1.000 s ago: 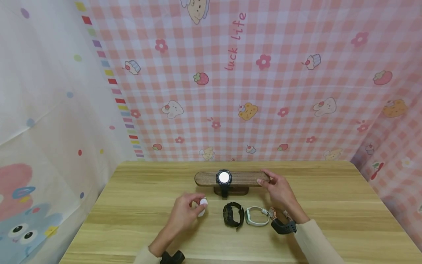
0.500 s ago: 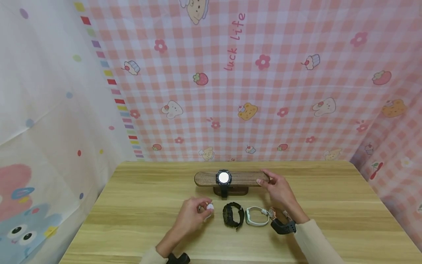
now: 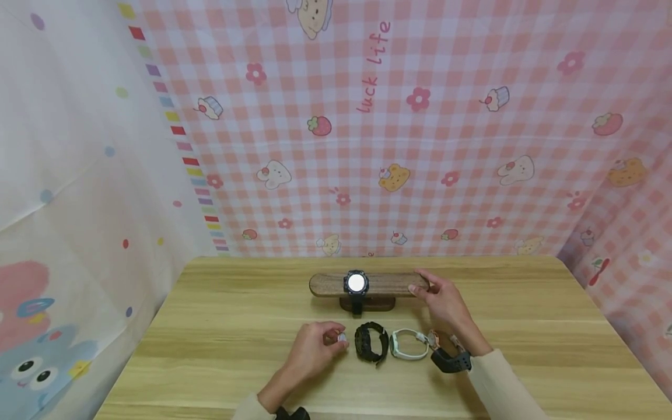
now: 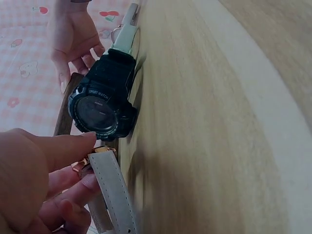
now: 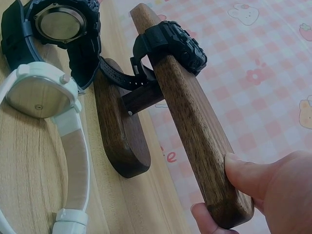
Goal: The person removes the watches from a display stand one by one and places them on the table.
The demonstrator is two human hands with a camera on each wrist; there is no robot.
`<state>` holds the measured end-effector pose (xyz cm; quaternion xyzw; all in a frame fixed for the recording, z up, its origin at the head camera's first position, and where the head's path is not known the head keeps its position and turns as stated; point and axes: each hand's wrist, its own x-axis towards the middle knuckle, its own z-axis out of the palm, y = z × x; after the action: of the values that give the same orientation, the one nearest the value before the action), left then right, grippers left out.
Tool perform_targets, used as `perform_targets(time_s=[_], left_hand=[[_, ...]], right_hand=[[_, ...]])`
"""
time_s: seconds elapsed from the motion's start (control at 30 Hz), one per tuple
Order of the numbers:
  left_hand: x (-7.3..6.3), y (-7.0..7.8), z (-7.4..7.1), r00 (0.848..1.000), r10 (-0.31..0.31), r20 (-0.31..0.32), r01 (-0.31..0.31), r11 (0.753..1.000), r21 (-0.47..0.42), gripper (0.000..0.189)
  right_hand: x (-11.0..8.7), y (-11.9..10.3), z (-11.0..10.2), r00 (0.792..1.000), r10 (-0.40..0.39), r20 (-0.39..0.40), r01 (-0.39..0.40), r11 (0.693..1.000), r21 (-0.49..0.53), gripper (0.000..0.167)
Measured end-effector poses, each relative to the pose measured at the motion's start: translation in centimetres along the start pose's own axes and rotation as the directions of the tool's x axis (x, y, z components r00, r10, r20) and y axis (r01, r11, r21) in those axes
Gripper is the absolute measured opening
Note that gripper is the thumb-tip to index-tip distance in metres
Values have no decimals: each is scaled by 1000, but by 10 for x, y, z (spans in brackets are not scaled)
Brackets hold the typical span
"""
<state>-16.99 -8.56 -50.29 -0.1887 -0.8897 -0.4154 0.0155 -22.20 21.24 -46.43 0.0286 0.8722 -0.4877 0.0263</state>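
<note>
My left hand (image 3: 311, 351) pinches a watch with a pale stitched strap (image 4: 114, 187) and rose-gold case between thumb and fingers, low over the table. Just right of it, a chunky black sports watch (image 3: 362, 343) lies on its side, its face toward the hand in the left wrist view. My right hand (image 3: 447, 303) grips the right end of a dark wooden watch stand (image 5: 190, 112), thumb on the front and fingers behind. Another black watch (image 3: 356, 283) is strapped round the stand's bar, left of its middle.
On the wooden table (image 3: 236, 303), a white watch (image 3: 412, 356) stands on edge right of the sports watch. A rose-gold watch (image 3: 433, 339) sits beside it, partly behind my right wrist. A pink checked cloth (image 3: 336, 151) hangs behind the table.
My left hand has moved right and slightly toward me with the pale-strapped watch, coming close to the black sports watch. The right hand keeps its grip on the stand.
</note>
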Motion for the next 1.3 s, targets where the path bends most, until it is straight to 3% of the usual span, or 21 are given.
perform_targets(time_s=[0.9, 1.1, 1.3], left_hand=[[0, -2, 6, 1000, 11, 15, -12, 997, 72, 29], [1, -3, 7, 999, 41, 10, -41, 995, 90, 28], [1, 0, 2, 999, 28, 25, -31, 995, 98, 33]], right_hand=[[1, 1, 1, 1000, -9, -9, 8, 1000, -3, 56], [2, 1, 0, 1000, -6, -12, 6, 1000, -4, 56], [1, 0, 0, 1000, -3, -6, 3, 1000, 0, 56]])
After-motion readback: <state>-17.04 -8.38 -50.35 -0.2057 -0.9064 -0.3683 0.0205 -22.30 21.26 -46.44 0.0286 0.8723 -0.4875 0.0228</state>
